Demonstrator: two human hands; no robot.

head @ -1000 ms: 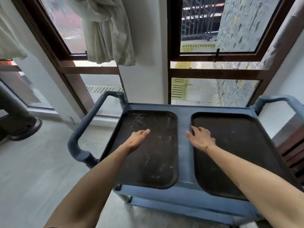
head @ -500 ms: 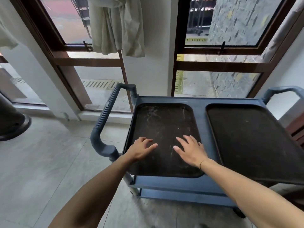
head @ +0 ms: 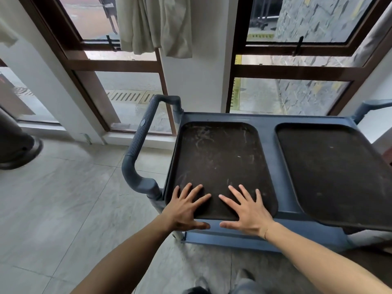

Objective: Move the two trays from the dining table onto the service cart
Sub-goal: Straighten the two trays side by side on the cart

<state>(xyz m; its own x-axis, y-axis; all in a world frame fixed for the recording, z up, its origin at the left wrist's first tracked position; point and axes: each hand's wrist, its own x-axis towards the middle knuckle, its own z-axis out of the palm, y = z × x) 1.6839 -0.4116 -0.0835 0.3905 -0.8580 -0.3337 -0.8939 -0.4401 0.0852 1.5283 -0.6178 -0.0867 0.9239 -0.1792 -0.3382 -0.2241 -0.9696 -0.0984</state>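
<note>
Two dark brown trays lie side by side on the top of a blue service cart (head: 268, 132). The left tray (head: 218, 158) is scratched and sits flat. The right tray (head: 335, 172) overhangs the cart's near edge. My left hand (head: 184, 211) and my right hand (head: 248, 211) both rest flat on the near edge of the left tray, fingers spread, thumbs over the rim. Neither hand grips anything.
The cart stands against a wall with brown-framed windows. Its ribbed handle (head: 142, 143) sticks out on the left, another handle (head: 369, 107) at the far right. A beige curtain (head: 154, 24) hangs above. A dark round base (head: 17, 149) stands on the tiled floor at left.
Both hands have drawn back toward me onto the near edge of the left tray; a second ago the right hand lay on the right tray. My view has shifted left.
</note>
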